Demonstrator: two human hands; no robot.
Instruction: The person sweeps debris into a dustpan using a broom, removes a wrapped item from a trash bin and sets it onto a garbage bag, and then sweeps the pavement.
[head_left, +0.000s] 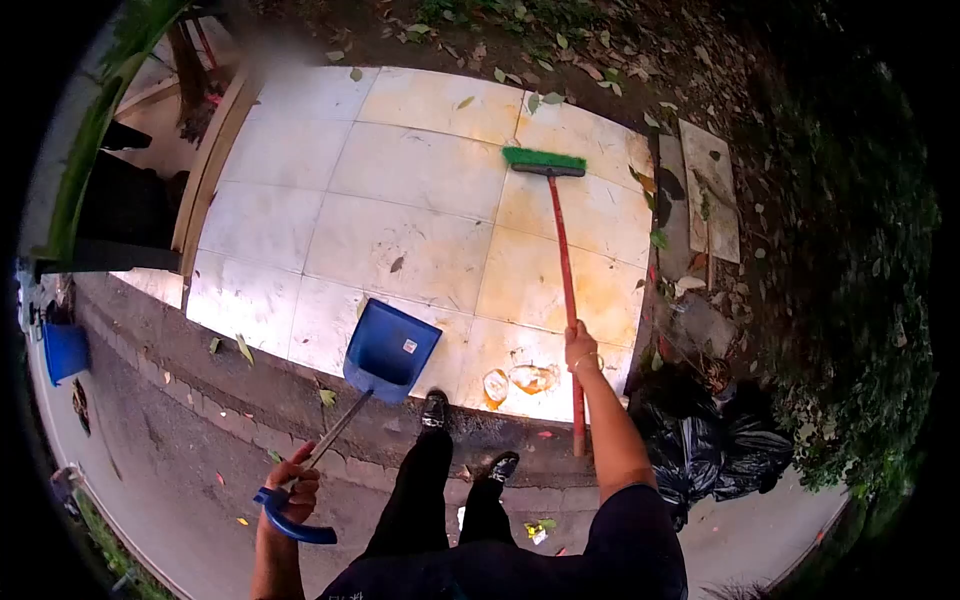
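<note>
My left hand [293, 485] is closed around the handle of a blue long-handled dustpan [378, 335], near the blue hooked end. The pan sits over the near edge of the tiled platform [400, 170], with a small white label inside it. In my right hand [580, 348] is the red stick of a broom [563, 240]. Its green bristle head lies out on the tiles towards the far right. Orange-brown smeared patches [534, 378] with whitish middles mark the tiles between the pan and the broom stick. A small dry leaf [397, 265] rests on a tile.
Black garbage bags [705, 450] are piled at the right. A blue bucket [66, 352] stands at the far left. Soil with fallen leaves [590, 60] borders the platform's far side. A kerb step [230, 415] runs along the front, near my feet.
</note>
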